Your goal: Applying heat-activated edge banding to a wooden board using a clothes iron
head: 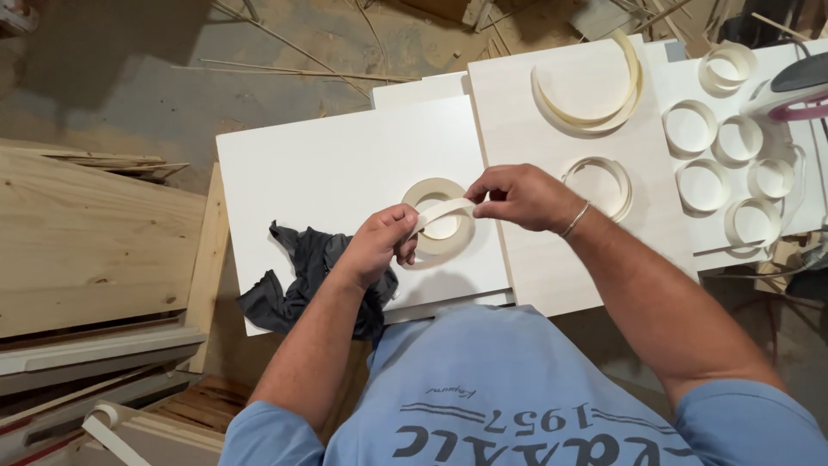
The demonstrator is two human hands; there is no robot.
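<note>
Over a dusty workshop floor (pixel 129 95), white boards (pixel 345 164) form your table, with wood planks (pixel 78 233) stacked to the left. A dark rag (pixel 293 276) lies by your left hand (pixel 375 246), its grip pinched on a cream tape strip (pixel 442 210). Your right hand (pixel 517 197) pinches the strip's other end above the tape roll (pixel 440 226).

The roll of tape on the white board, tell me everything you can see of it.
The roll of tape is cream-coloured, thin and flat-edged, wound in a loose ring with an open centre. It lies flat on the white board. Its free end is pulled out across the ring, pinched between the left hand and right hand.
</note>
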